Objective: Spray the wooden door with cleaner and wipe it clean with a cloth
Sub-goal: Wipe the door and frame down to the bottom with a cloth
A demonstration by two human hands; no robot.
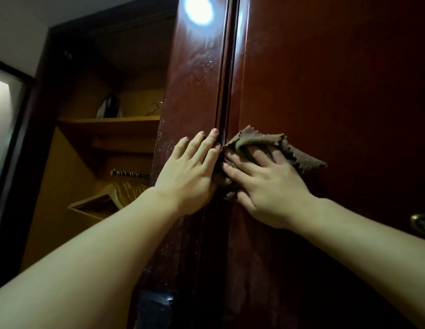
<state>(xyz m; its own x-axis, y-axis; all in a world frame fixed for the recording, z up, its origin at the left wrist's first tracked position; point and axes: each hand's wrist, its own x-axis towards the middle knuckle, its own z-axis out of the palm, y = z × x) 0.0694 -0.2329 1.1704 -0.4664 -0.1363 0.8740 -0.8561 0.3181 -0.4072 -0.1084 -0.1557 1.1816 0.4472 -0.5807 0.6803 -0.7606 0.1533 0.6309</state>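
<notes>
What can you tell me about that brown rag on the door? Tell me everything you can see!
The cloth is brown and fuzzy like a towel, with ragged, wavy edges. It is crumpled, not folded flat, and pressed against the dark red wooden door beside the groove. The right hand lies on it with fingers spread, and the left hand touches its left edge. One corner sticks out to the right.

Open closet point(107, 143) to the left, wooden shelf point(109, 120) across it, dark rounded object point(109, 106) and a wire hanger point(155, 106) on the shelf, row of wooden hangers point(128, 186) on a rail below, lit frosted pane point(2, 129) at far left, round brass fitting point(421, 223) at right edge.
</notes>
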